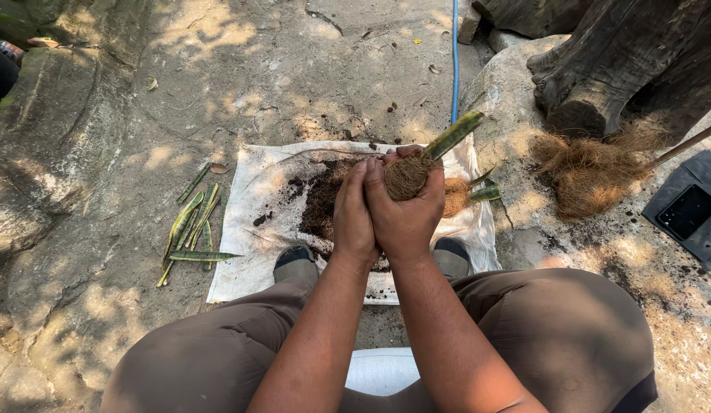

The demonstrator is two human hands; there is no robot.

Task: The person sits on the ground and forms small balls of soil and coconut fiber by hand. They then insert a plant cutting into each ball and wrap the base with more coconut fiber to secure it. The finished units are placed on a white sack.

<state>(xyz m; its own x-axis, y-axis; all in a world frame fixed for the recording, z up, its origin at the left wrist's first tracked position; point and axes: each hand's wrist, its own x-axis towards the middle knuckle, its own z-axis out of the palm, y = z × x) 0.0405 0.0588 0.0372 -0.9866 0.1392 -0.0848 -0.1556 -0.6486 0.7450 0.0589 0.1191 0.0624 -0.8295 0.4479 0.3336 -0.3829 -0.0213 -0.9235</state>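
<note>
While the person squatted on the rocky ground, both hands met in front of the knees, pressed side by side around a ball of brown coconut fibre (406, 176). The right hand (407, 213) cupped the ball from below and behind, its fingers (432, 200) curled tight about it; the left hand (354, 214) lay flat against the right one, its fingers closed over the near side of the ball. A green leaf cutting with yellow edges (453, 135) stuck out of the ball and slanted up to the right.

Beneath the hands lay a white sack cloth (248, 252) spread on the ground, with a heap of dark soil (321, 200) near its middle. The toes of two grey shoes (296, 264) rested on the near edge of the cloth. Just right of the hands, on the cloth, sat a second fibre ball (455, 196) with short green leaf pieces (485, 191) beside it.

To the left of the cloth, on bare rock, a loose bundle of leaf cuttings (191, 233) lay scattered. To the right, a pile of loose coconut fibre (589, 172) rested against a boulder under a dark tree stump (616, 61). A blue hose (454, 61) ran away at the top, and a black phone (687, 211) lay on a dark mat at the far right.
</note>
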